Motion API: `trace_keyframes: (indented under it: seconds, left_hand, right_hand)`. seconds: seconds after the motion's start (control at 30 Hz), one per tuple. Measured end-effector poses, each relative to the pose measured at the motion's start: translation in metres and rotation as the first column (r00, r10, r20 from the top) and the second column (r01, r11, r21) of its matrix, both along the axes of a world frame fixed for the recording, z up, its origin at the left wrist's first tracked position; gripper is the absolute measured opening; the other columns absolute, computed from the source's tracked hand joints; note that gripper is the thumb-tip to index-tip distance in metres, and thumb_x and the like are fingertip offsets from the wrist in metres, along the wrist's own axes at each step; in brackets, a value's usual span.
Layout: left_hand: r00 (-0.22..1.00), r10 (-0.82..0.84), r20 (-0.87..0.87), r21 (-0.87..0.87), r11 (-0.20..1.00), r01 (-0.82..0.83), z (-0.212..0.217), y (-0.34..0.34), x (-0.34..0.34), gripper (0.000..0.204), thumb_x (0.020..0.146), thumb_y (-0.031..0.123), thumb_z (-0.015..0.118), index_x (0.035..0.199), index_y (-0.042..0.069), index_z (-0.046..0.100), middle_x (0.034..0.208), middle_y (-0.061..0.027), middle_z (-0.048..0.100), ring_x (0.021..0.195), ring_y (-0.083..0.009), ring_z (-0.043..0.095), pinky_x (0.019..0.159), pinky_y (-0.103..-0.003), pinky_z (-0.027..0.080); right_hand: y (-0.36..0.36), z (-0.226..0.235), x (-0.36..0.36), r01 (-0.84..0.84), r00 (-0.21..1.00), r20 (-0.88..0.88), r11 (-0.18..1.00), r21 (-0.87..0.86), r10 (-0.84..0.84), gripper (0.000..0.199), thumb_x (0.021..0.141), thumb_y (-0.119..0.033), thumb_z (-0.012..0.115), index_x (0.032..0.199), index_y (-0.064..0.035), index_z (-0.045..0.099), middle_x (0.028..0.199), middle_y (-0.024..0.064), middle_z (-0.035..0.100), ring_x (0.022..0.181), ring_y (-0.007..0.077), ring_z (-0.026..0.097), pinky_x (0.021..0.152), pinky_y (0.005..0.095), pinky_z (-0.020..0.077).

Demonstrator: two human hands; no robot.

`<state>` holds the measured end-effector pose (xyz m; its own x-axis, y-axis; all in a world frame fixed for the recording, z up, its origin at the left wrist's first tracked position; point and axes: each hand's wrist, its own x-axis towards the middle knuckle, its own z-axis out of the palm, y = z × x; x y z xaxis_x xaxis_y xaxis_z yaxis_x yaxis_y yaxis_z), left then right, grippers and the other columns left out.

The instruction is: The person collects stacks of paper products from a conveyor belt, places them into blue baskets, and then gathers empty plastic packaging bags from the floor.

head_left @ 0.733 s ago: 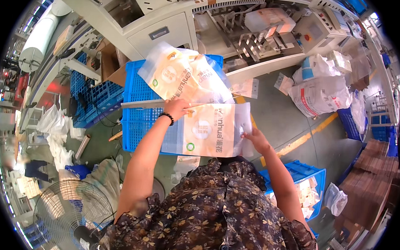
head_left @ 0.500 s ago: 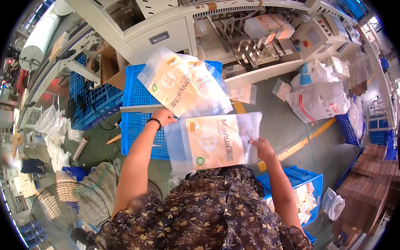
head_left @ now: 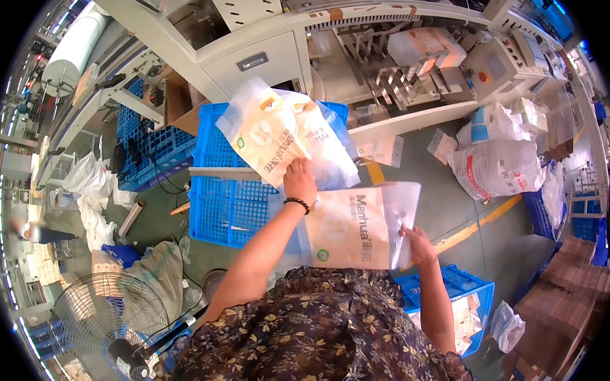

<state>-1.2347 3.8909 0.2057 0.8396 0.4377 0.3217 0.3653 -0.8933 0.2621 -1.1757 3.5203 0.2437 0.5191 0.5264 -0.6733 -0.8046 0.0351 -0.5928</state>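
Note:
My right hand (head_left: 420,245) pinches the right edge of a printed clear plastic bag (head_left: 348,223), peach and white with a green round mark, held in front of my body. My left hand (head_left: 300,181), a dark beaded bracelet at its wrist, has its fingers bunched together over the lower part of a pile of similar plastic bags (head_left: 267,131). Whether a bag edge is pinched in those fingers is hidden. The pile rests on an upturned-looking blue plastic crate (head_left: 225,218), with a pale metal strip (head_left: 227,173) across it.
Ahead stands a pale machine frame (head_left: 249,60) with metal brackets and a packed bundle (head_left: 427,47). White sacks (head_left: 500,168) lie at the right. A blue crate of small packs (head_left: 473,303) is beside my right arm, a fan (head_left: 112,318) at lower left. Cardboard stacks (head_left: 563,290) stand far right.
My left hand has moved right and away from me, onto the piled bags. My right hand has shifted slightly right and nearer, drawing the held bag along. The view has shifted a little.

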Motion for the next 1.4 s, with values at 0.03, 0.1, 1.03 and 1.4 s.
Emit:
trace_keyframes:
  seconds: [0.03, 0.1, 1.03, 1.4]
  left_hand:
    - [0.998, 0.059, -0.014, 0.079, 0.995, -0.057, -0.008, 0.0, 0.0, 0.044, 0.077, 0.01, 0.069, 0.118, 0.006, 0.051, 0.105, -0.0145, 0.061, 0.1, -0.0346, 0.057, 0.086, -0.041, 0.048]
    - [0.996, -0.006, -0.089, -0.076, 0.997, -0.001, -0.015, 0.016, 0.004, 0.041, 0.079, 0.009, 0.065, 0.118, 0.006, 0.052, 0.105, -0.0164, 0.062, 0.1, -0.0358, 0.057, 0.085, -0.042, 0.048]
    - [0.81, -0.511, 0.286, -0.532, 0.619, 0.578, 0.195, -0.14, -0.124, 0.045, 0.082, 0.004, 0.066, 0.126, 0.001, 0.056, 0.111, -0.0141, 0.057, 0.1, -0.0356, 0.052, 0.089, -0.042, 0.045]
    - [0.867, -0.483, -0.122, -0.634, 0.71, 0.306, 0.067, -0.031, -0.053, 0.066, 0.078, 0.039, 0.078, 0.127, 0.003, 0.052, 0.112, -0.0141, 0.063, 0.105, -0.0272, 0.059, 0.089, -0.037, 0.048]
  right_hand:
    - [0.003, 0.013, -0.002, -0.013, 1.0, 0.013, 0.999, -0.05, 0.014, 0.011, 0.094, -0.018, 0.063, 0.091, -0.008, 0.061, 0.082, -0.0025, 0.062, 0.073, 0.0089, 0.058, 0.068, 0.0269, 0.0499]
    - [-0.001, 0.016, -0.002, -0.031, 0.999, 0.012, 0.999, 0.007, 0.031, 0.01, 0.094, -0.017, 0.063, 0.091, -0.0077, 0.061, 0.082, -0.0022, 0.063, 0.072, 0.0091, 0.059, 0.068, 0.0266, 0.0502]
    - [0.078, 0.168, -0.123, 0.099, 0.88, 0.473, 0.991, -0.093, -0.043, 0.044, 0.092, -0.022, 0.065, 0.126, 0.001, 0.05, 0.109, 0.0085, 0.062, 0.098, 0.0147, 0.059, 0.086, 0.0297, 0.0475]
    - [0.03, 0.163, -0.078, -0.042, 0.971, 0.236, 0.999, -0.018, 0.045, 0.045, 0.094, -0.011, 0.06, 0.135, -0.0039, 0.044, 0.094, -0.0002, 0.059, 0.09, 0.0096, 0.055, 0.087, 0.0265, 0.044]
